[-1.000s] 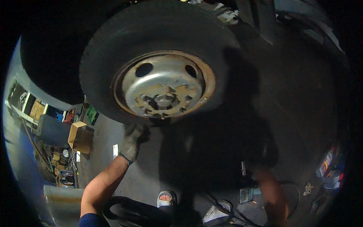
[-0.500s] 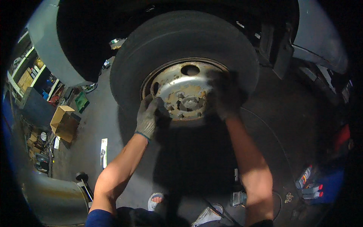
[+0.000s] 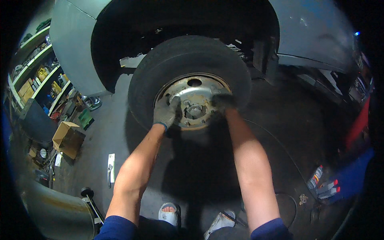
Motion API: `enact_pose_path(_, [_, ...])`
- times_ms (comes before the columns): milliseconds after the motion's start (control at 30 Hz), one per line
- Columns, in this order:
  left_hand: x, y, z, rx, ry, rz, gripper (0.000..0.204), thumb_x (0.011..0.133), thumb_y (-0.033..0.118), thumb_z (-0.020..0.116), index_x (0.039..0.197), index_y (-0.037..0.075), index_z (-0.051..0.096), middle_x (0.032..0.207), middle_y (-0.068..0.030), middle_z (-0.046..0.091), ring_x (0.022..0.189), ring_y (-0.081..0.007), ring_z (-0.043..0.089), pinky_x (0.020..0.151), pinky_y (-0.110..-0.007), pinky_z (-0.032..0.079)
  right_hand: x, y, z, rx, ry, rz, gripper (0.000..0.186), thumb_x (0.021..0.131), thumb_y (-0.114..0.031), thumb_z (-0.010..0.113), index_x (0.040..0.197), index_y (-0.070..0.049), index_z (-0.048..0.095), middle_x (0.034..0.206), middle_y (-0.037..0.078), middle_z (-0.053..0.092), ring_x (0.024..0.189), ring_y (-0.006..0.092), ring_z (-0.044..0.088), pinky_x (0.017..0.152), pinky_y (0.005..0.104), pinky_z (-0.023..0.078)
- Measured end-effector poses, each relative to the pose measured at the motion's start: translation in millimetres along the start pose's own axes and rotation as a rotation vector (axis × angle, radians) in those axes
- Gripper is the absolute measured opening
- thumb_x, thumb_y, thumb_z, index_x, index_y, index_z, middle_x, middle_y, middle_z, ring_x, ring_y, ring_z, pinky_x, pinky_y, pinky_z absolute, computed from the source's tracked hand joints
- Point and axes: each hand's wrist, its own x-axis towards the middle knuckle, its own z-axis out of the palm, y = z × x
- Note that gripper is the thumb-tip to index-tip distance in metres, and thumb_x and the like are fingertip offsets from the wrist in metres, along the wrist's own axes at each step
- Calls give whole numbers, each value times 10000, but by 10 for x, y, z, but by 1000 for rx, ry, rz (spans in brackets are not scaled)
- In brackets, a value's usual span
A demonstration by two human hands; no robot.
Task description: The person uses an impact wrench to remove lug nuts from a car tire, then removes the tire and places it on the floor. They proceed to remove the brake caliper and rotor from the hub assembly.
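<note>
My gloved left hand (image 3: 168,110) grips the left side of a rusty steel wheel (image 3: 195,91), its thumb raised along the face beside the hub. Opposite it, my gloved right hand (image 3: 221,103) is closed on the right of the wheel, its fingers dark and partly hidden in shadow. The black tyre (image 3: 190,52) surrounds the rim and stands under a dark wheel arch (image 3: 124,24). Studs or nuts ring the centre hub (image 3: 194,111).
Grey body panels (image 3: 68,48) flank the arch. Left are shelves (image 3: 36,76), a cardboard box (image 3: 68,141), a metal cylinder (image 3: 56,212) and a wrench (image 3: 109,174) on a white strip. Right lie bottles (image 3: 315,177) and a hose (image 3: 283,144). My sandalled feet (image 3: 169,214) are below.
My left hand has risen from below the tyre onto the wheel, and my right hand has come up opposite it. The view has shifted, showing more of the vehicle body.
</note>
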Motion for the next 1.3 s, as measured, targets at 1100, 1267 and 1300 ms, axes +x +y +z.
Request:
enact_pose_path(1100, [1712, 901, -720, 179, 304, 361, 487, 1035, 332, 554, 1408, 22, 598, 1388, -256, 628, 1321, -432, 576, 1130, -518, 437, 288, -253, -1960, -272, 798, -479, 428, 949, -177, 619, 1352, -33, 621, 1328, 246, 630, 1234, 456, 591, 1071, 535, 477])
enact_pose_path(1267, [1658, 1221, -813, 219, 222, 388, 436, 1043, 286, 562, 1375, 13, 634, 1349, -255, 661, 1292, -418, 610, 1112, -477, 462, 267, -196, -2007, -342, 997, -624, 441, 936, -161, 627, 1362, -46, 620, 1329, 257, 627, 1235, 475, 587, 1080, 544, 476])
enact_pose_path(1300, [1687, 1251, -796, 227, 250, 394, 413, 1038, 267, 572, 1354, 15, 654, 1323, -250, 676, 1269, -418, 623, 1098, -466, 474, 191, -203, -2032, -320, 973, -632, 454, 935, -158, 634, 1377, -51, 615, 1347, 255, 621, 1253, 476, 579, 1094, 547, 468])
